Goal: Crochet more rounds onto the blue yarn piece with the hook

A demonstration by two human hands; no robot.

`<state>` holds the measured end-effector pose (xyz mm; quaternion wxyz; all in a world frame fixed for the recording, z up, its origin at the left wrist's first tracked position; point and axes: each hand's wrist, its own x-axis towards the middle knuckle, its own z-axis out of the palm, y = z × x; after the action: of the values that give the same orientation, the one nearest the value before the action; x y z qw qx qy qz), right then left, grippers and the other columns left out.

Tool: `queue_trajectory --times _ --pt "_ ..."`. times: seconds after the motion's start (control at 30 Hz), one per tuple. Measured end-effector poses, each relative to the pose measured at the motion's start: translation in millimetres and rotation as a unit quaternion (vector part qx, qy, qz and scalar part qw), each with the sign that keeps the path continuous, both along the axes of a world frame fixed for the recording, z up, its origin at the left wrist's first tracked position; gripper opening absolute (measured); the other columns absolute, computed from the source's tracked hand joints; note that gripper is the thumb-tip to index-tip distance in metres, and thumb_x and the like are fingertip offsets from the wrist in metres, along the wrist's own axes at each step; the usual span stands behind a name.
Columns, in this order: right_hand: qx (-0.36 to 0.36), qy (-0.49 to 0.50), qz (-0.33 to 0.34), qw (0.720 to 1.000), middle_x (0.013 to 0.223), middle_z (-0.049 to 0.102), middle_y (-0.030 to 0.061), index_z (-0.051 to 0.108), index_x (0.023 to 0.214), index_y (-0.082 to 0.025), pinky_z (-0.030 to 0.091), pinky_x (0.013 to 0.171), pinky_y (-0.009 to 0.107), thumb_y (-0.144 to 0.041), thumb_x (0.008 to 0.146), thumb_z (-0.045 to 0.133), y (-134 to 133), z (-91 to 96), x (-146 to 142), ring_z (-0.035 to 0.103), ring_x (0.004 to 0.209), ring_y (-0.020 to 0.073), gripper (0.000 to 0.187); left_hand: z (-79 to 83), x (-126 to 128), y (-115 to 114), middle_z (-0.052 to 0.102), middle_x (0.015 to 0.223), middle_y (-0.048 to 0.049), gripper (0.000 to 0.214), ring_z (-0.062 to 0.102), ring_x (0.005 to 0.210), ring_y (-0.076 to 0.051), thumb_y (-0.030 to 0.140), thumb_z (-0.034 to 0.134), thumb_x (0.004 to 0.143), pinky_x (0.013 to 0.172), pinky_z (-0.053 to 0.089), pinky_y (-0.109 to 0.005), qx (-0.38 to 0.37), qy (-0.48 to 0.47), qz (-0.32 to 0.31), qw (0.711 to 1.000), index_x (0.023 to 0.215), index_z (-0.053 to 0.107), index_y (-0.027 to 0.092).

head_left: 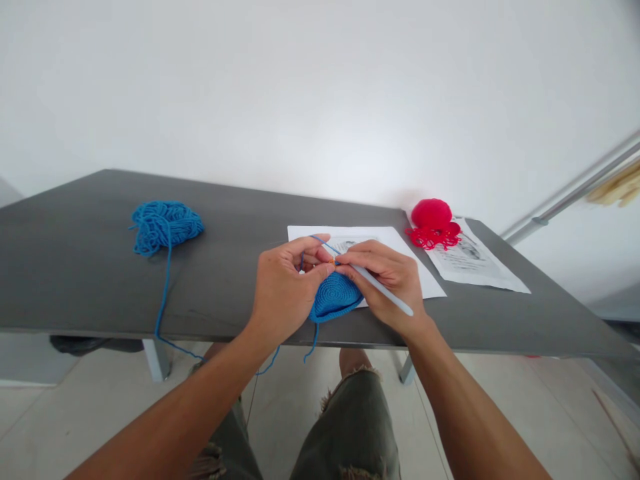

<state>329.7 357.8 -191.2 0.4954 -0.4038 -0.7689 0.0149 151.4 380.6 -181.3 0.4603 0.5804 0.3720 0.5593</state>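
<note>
Blue crocheted piece [333,297]: stitches closely worked in concentric rings, lower edge rounded and slightly folded. It is held between the two hands, near the front edge of the grey tabletop [230,220], before a printed sheet [385,235]. From its underside a short yarn tail [315,341] is hung. The loose blue yarn bundle [167,227] is seen well apart at left, its strand [163,300] led over the tabletop's edge.

Left hand [284,283]: thumb and fingers pinched on the piece's upper edge, forefinger extended with yarn laid over it. Right hand [400,273]: fingers closed round a pale-handled tool [385,291], its butt pointed toward the wrist. Both forearms are angled inward from below.

The tool's tip is covered by fingertips; a small orange spot there cannot be identified. The piece's upper part is hidden, the sheet's print unreadable.
</note>
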Motion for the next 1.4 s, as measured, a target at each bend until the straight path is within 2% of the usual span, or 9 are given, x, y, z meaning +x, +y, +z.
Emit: queue_trajectory --times 0.17,0.33,0.47,0.57,0.77,1.07,1.2,1.33,1.4 --pt "-0.002 -0.002 0.002 1.000 0.094 0.080 0.0053 0.085 0.101 -0.028 0.062 0.073 0.033 -0.027 0.099 0.071 2 -2.7 1 0.075 0.083 0.0203 0.014 -2.9 1 0 0.080 0.079 0.0003 0.014 0.069 0.069 -0.015 0.009 0.080 0.072 0.072 0.055 -0.027 -0.002 -0.002 0.010 1.000 0.083 0.083 0.018" --pt "-0.005 0.005 -0.001 1.000 0.095 0.080 0.0054 0.085 0.101 -0.027 0.062 0.075 0.032 -0.025 0.098 0.072 3 -6.8 1 0.075 0.084 0.0197 0.013 -7.6 1 3 0.083 0.093 -0.0026 0.010 0.070 0.072 -0.014 0.009 0.080 0.073 0.073 0.054 -0.027 0.001 0.003 0.006 1.000 0.078 0.082 0.018" --pt "-0.006 0.016 -0.012 1.000 0.096 0.081 0.0057 0.085 0.104 -0.028 0.063 0.077 0.033 -0.024 0.099 0.072 4 -10.3 -1 0.076 0.084 0.0197 0.015 -9.2 1 4 0.080 0.087 -0.0013 0.013 0.068 0.072 -0.014 0.009 0.079 0.075 0.074 0.052 -0.026 0.009 0.016 0.011 1.000 0.081 0.084 0.020" --pt "-0.007 0.020 -0.017 1.000 0.097 0.081 0.0061 0.085 0.104 -0.028 0.063 0.078 0.035 -0.024 0.099 0.071 4 -12.0 -3 0.076 0.085 0.0203 0.015 -8.3 1 4 0.081 0.087 -0.0014 0.013 0.064 0.069 -0.014 0.011 0.080 0.074 0.069 0.050 -0.027 0.012 0.029 0.017 0.999 0.081 0.085 0.020" --pt "-0.013 0.025 -0.020 0.999 0.097 0.081 0.0059 0.084 0.102 -0.026 0.063 0.079 0.034 -0.022 0.098 0.072 2 -13.7 -4 0.076 0.085 0.0200 0.013 -6.7 -1 3 0.084 0.102 -0.0024 0.009 0.055 0.059 -0.011 0.012 0.079 0.074 0.058 0.045 -0.026 0.012 0.059 0.039 0.997 0.075 0.083 0.021" --pt "-0.027 0.040 -0.013 0.999 0.090 0.081 0.0030 0.082 0.095 -0.025 0.060 0.075 0.032 -0.019 0.097 0.070 1 -12.7 -8 0.075 0.082 0.0190 0.013 -0.4 -2 3 0.078 0.075 0.0027 0.020 0.056 0.061 -0.014 0.007 0.075 0.074 0.065 0.049 -0.027 0.038 0.094 0.042 0.994 0.084 0.084 0.022" --pt "-0.029 0.053 -0.016 0.998 0.088 0.080 0.0024 0.081 0.093 -0.025 0.059 0.074 0.031 -0.018 0.096 0.071 0 -13.5 -8 0.074 0.081 0.0183 0.012 -0.3 -2 3 0.078 0.075 0.0021 0.017 0.057 0.062 -0.015 0.009 0.077 0.074 0.066 0.049 -0.028 0.049 0.115 0.041 0.991 0.085 0.084 0.021" --pt "-0.031 0.069 -0.019 0.997 0.087 0.080 0.0017 0.081 0.091 -0.023 0.058 0.075 0.030 -0.015 0.094 0.073 -1 -14.3 -10 0.073 0.080 0.0168 0.012 -1.5 -3 2 0.078 0.075 0.0030 0.023 0.056 0.062 -0.015 0.011 0.079 0.076 0.066 0.048 -0.028 0.056 0.133 0.050 0.988 0.096 0.084 0.020" --pt "-0.035 0.078 -0.023 0.996 0.086 0.079 0.0014 0.080 0.089 -0.023 0.058 0.074 0.029 -0.014 0.094 0.073 -1 -14.4 -12 0.073 0.080 0.0165 0.012 -1.8 -3 2 0.080 0.079 0.0023 0.017 0.056 0.061 -0.014 0.010 0.078 0.076 0.065 0.048 -0.028 0.059 0.141 0.053 0.987 0.090 0.082 0.020"
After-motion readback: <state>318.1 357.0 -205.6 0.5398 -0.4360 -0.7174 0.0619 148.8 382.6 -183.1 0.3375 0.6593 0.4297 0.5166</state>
